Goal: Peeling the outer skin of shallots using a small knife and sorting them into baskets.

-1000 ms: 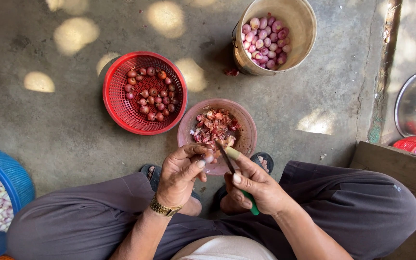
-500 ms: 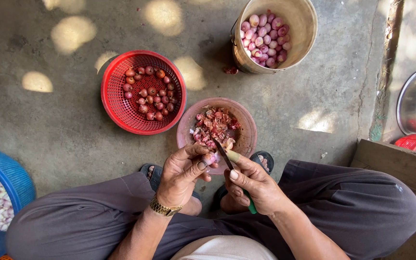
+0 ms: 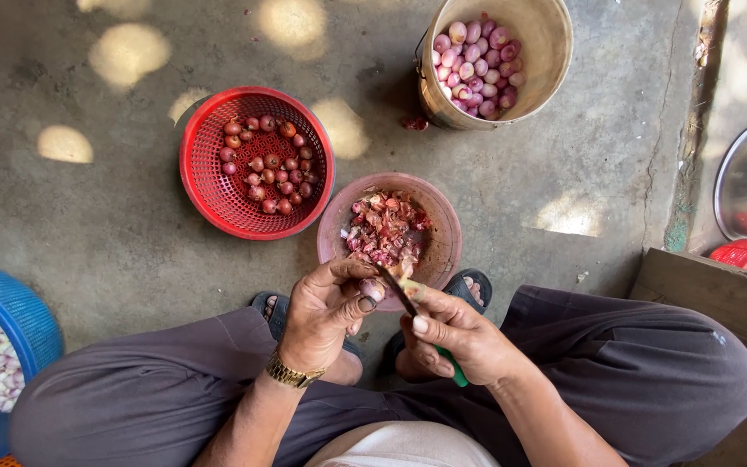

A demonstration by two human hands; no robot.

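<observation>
No packages, labels, signs or screens were in your view at that moment; nothing you looked down on carried printing or a display.
</observation>
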